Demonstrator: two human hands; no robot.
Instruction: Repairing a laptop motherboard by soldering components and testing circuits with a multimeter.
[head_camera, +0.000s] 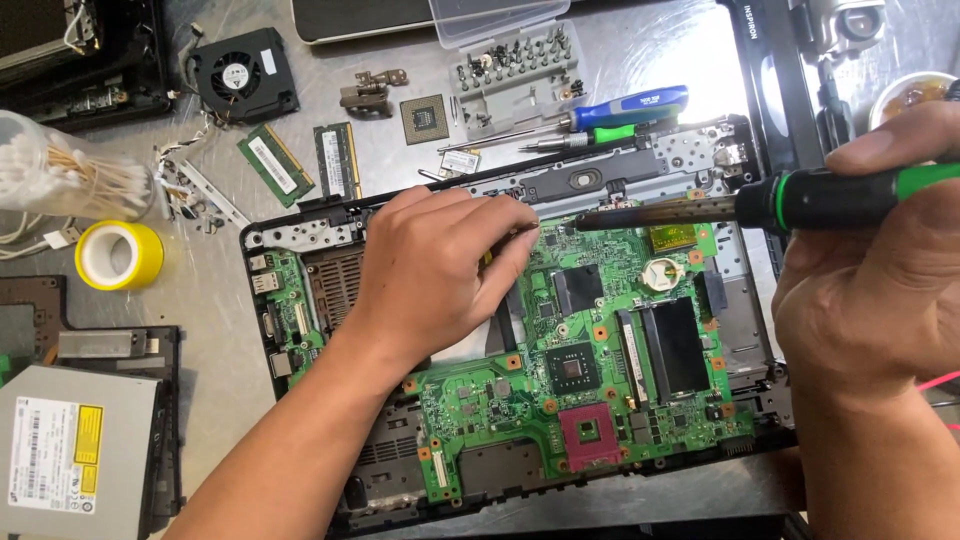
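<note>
Soldering looks to be the step in hand: the right hand (870, 290), at the frame's right edge, grips a green-and-black soldering iron (800, 200), its metal tip over the top edge of the green laptop motherboard (600, 340) at centre. The left hand (440, 270) pinches something small there, unclear what. Steady tip contact seems called for.

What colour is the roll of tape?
Yellow tape roll, white inside; clearest in the head view.
</note>
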